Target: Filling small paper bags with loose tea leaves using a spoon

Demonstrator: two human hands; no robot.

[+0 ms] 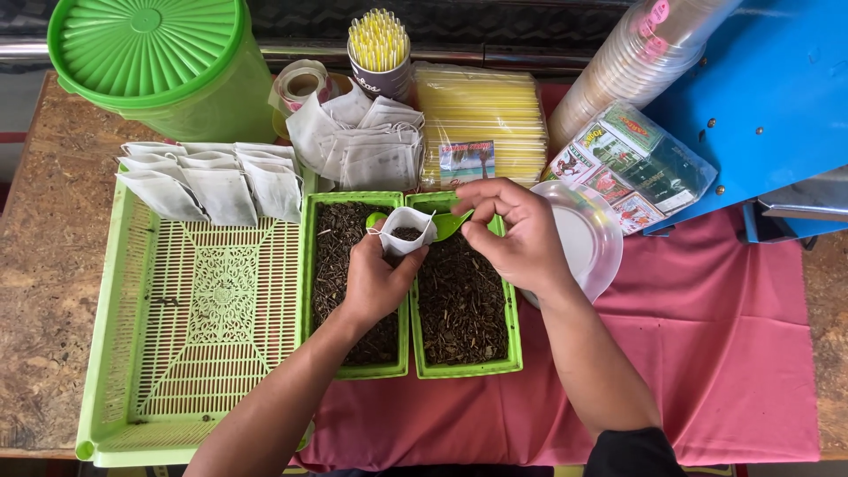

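Tea-filled filter bag [406, 231], pinched open by the left hand [375, 281] above the two green trays' [459, 367] far edges, could spill leaves if the right hand's [521, 237] gripped green scoop [446, 223] tips wide.

There is one camera, up on the person's head. It looks almost straight down at the bench [35, 265], quite near. The far edge, by what may be a wall, sits at the top.
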